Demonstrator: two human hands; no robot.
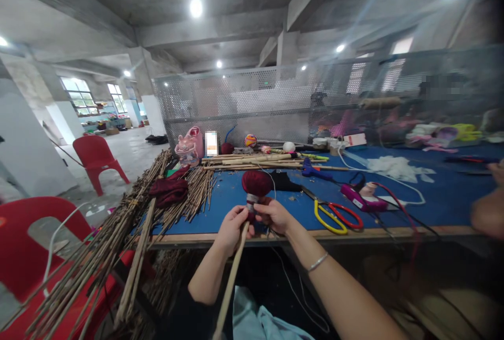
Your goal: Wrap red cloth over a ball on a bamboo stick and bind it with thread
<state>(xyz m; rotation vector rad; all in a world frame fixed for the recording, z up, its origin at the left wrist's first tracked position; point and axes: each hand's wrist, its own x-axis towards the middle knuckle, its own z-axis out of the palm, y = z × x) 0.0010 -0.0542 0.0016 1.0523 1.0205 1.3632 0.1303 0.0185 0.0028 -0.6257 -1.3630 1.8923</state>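
A dark red, round fabric head (pixel 256 183) tops a pale wooden stick (pixel 229 290), with a grey band (pixel 252 199) just beneath it. My left hand (pixel 235 225) closes around the stick below the head. The fingers of my right hand (pixel 273 215) pinch at the band and the dark red cloth under it; a thin white thread loops down from there. Scissors (pixel 333 216) with one yellow and one red handle lie to the right of my hands on the blue table (pixel 291 216).
Bundled thin sticks (pixel 118 240) fill the left side over a red chair (pixel 33 224). Dark red cloth (pixel 169 191) rests on them. A blue glue gun (pixel 315 171), purple device (pixel 362 199) and white fluff (pixel 397 167) lie right. Another person's arm (pixel 490 208) shows at far right.
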